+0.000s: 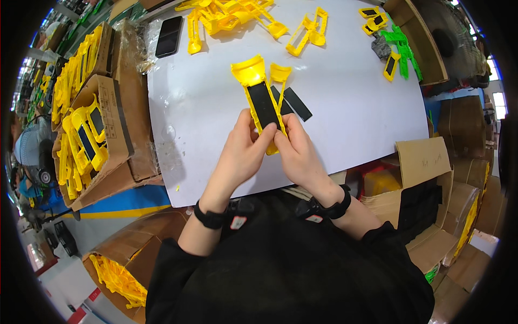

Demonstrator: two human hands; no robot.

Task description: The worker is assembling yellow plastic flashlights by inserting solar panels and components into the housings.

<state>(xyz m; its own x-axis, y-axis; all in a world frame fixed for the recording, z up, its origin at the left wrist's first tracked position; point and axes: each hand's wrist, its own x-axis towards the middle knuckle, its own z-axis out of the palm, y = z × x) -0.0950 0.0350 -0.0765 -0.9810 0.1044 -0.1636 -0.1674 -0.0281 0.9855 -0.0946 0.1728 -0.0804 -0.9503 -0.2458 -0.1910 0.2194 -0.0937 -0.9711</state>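
Observation:
Both hands hold a yellow plastic frame (250, 73) over the white table, its wide curved end pointing away from me. A black rectangular pad (263, 102) lies inside the frame. My left hand (244, 148) grips the frame's near left side, its thumb on the pad's near end. My right hand (294, 148) is closed on the near right side, thumb and fingers close to the left thumb. Just beyond, partly hidden by the held piece, lies another yellow frame (280, 73). Beside it are loose black pads (298, 104) on the table.
A pile of yellow frames (229, 16) and a black phone (169, 36) lie at the far side of the white table (199, 108). Green parts (402, 46) sit far right. Cardboard boxes with padded yellow frames (86, 143) stand left; an open carton (426, 167) stands right.

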